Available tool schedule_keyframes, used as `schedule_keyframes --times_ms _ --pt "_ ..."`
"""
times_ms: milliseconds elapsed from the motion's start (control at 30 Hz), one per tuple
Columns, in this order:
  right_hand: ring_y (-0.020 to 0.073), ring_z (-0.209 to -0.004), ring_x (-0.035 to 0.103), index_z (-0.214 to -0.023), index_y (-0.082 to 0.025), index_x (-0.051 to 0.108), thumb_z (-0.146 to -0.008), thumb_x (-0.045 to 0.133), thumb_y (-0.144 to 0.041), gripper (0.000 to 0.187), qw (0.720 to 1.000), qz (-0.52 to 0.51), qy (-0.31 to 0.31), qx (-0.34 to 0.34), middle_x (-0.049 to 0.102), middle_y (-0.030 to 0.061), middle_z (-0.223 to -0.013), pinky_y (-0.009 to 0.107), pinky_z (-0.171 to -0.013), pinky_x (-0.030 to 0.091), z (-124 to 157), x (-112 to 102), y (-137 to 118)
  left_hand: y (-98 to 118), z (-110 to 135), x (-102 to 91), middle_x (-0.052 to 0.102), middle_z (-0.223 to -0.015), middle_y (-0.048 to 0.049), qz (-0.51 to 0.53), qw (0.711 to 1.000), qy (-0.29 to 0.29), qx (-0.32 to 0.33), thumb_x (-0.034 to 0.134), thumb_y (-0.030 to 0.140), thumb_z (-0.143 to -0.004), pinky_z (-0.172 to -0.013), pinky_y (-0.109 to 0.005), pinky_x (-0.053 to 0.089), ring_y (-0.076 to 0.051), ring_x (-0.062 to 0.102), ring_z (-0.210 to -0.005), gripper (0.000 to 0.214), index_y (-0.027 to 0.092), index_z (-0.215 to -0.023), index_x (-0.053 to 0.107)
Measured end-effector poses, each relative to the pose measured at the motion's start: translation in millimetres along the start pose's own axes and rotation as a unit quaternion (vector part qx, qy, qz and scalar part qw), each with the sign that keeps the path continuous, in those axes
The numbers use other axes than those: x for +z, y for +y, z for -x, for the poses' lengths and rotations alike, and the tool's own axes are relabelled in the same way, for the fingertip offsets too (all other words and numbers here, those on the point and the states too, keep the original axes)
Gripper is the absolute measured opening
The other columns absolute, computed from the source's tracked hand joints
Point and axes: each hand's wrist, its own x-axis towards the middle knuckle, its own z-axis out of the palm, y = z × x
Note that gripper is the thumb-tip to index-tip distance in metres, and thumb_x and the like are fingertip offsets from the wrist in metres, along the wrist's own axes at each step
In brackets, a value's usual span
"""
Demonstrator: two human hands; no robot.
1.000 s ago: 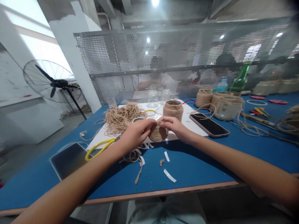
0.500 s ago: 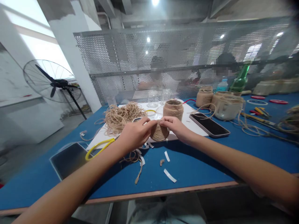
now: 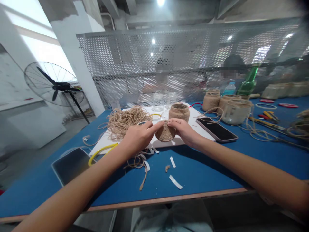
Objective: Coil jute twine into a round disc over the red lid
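A small jar wrapped in brown twine [image 3: 165,132] is held on its side between both hands, its twine-covered bottom facing me. My left hand [image 3: 137,138] grips its left side, with the index finger stretched along the top. My right hand [image 3: 183,130] pinches the upper right edge with closed fingers. Behind it on a white board [image 3: 198,120] stands another twine-wrapped jar [image 3: 179,113]. A loose heap of twine [image 3: 125,120] lies to the left.
Yellow-handled scissors [image 3: 102,152], a dark tablet [image 3: 70,165], paper strips [image 3: 175,181] and twine scraps lie on the blue table [image 3: 217,161]. A phone [image 3: 216,129], more wrapped jars [image 3: 235,110], a green bottle [image 3: 248,83] and tools sit to the right. People sit behind a perforated screen.
The jar has risen slightly and turned between my hands. My left index finger has stretched out along its top. My right fingers have shifted to the upper edge.
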Motion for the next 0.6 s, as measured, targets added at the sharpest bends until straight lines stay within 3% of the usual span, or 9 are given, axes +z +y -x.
schedule_keyframes --times_ms 133,333,600 --pt "0.0079 -0.057 0.043 -0.069 -0.015 0.051 -0.072 0.056 -0.031 0.017 1.000 0.018 0.004 -0.008 0.048 -0.0028 -0.063 0.023 -0.055 0.031 -1 -1 2 0 0 0.3 0.060 -0.082 -0.0007 0.024 0.999 -0.023 0.001 0.038 0.016 -0.083 -0.042 -0.020 0.028 -0.011 0.053 -0.053 0.044 0.032 -0.124 0.040" --pt "0.0074 -0.053 0.041 -0.067 -0.016 0.047 -0.074 0.056 -0.030 0.018 1.000 0.008 0.007 -0.020 0.044 -0.0043 -0.058 0.022 -0.051 0.030 0 1 4 3 -3 -7.4 0.061 -0.095 -0.0024 0.182 0.980 -0.067 -0.055 0.038 0.020 -0.084 -0.060 -0.021 0.041 -0.013 0.058 -0.074 0.042 0.029 -0.125 0.039" --pt "0.0075 -0.054 0.043 -0.070 -0.016 0.051 -0.073 0.057 -0.028 0.014 0.998 -0.047 -0.029 -0.006 0.046 -0.0039 -0.060 0.022 -0.053 0.034 3 3 -2 8 -8 -12.9 0.063 -0.091 -0.0017 0.335 0.933 -0.075 -0.104 0.041 0.019 -0.084 -0.058 -0.021 0.040 -0.011 0.056 -0.067 0.035 0.023 -0.118 0.043"
